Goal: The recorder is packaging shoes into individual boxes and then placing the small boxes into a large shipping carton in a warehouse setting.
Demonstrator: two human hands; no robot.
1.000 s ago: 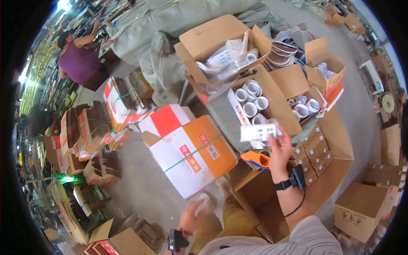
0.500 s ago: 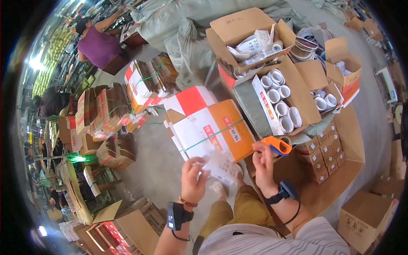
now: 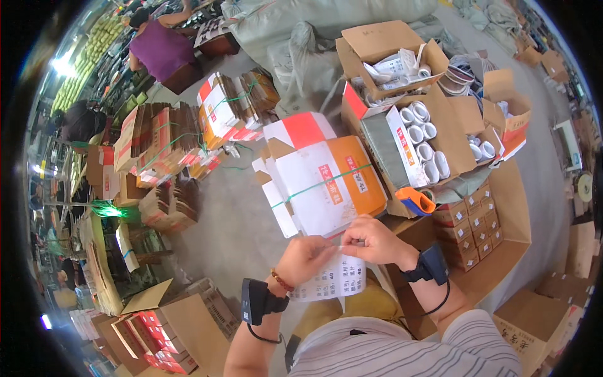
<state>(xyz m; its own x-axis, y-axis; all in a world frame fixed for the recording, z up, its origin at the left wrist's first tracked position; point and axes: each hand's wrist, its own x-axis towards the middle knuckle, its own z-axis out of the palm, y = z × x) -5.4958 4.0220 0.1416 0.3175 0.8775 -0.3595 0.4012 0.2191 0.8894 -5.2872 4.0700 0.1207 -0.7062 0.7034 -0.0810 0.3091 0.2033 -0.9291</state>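
- In front of the person's waist, above the lap, a white strip of printed labels (image 3: 344, 279) hung curled from both hands, its printed face toward the head camera.
- The left hand (image 3: 308, 256) pinched the strip near its upper edge; the right hand (image 3: 375, 242) gripped the same edge with bent thumb and forefinger, the two sets of fingertips close together.
- As far as could be judged, the handling was at an early stage: the strip was out and held, but no label could be seen parted from it, and whether an edge had lifted could not be told.
- Many white rolls (image 3: 428, 131) stood in an open carton (image 3: 408, 151) beyond the right hand.
- Small brown boxes (image 3: 466, 227) sat stacked inside a large carton (image 3: 514, 204) at the right, each visible face bearing a small white square.
- An orange-and-blue tool (image 3: 409, 195) lay between the rolls and the right hand.
- A strapped bundle of cartons (image 3: 308, 207) took up the space just past the fingers, while the large carton crowded the right forearm.
- Farther off at upper left, another person in purple (image 3: 162, 49) sat turned away.
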